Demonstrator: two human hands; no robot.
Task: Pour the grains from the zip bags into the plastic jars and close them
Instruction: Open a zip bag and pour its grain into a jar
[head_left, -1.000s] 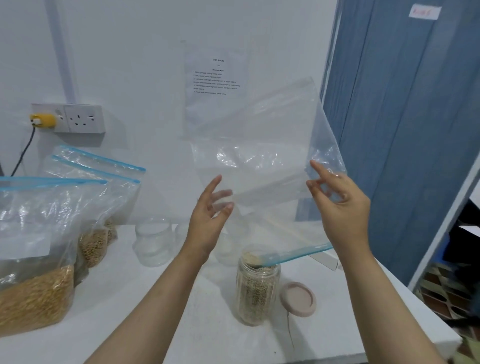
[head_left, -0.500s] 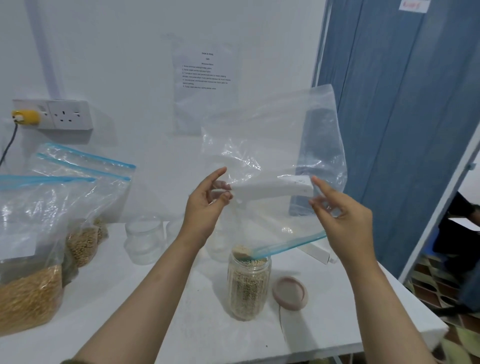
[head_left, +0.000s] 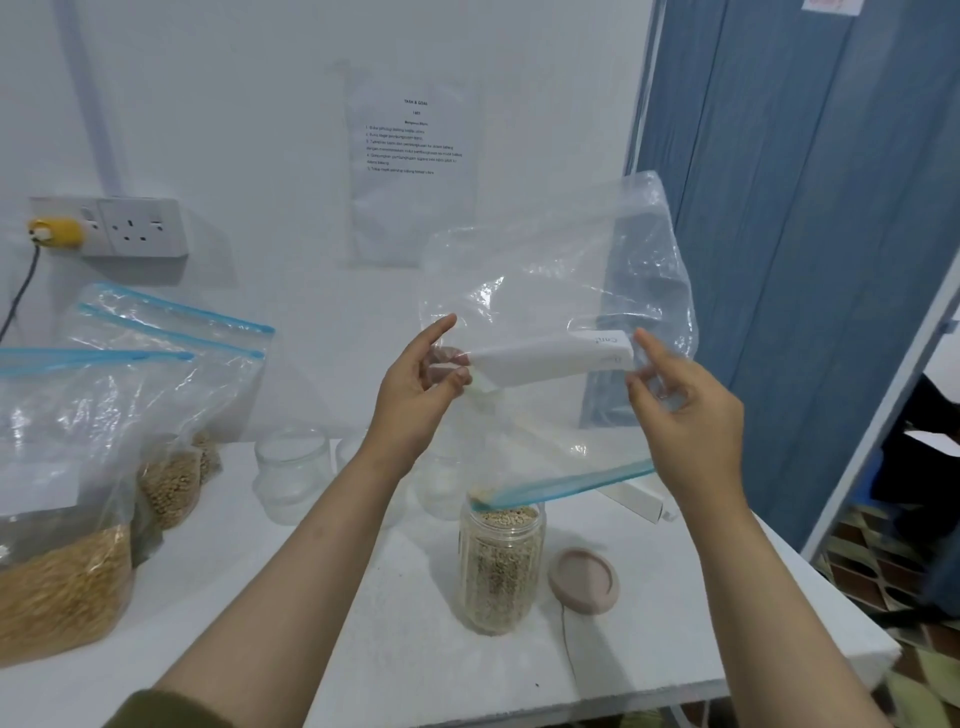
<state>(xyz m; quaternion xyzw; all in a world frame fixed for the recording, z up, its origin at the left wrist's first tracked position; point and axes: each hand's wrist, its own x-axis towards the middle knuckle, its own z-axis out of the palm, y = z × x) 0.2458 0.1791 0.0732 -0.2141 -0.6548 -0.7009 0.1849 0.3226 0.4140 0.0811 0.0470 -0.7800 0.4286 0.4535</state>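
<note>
The wall sheet (head_left: 413, 156) is headed "TASK & GOAL"; its smaller lines are unreadable. The left hand (head_left: 421, 387) and right hand (head_left: 685, 410) pinch the upturned zip bag (head_left: 556, 291) by its white label (head_left: 553, 358), zipper mouth at the filled jar (head_left: 501, 566).

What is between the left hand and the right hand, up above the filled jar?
In the head view, the upside-down zip bag spans from left hand to right hand; its white label strip fills the gap.
</note>
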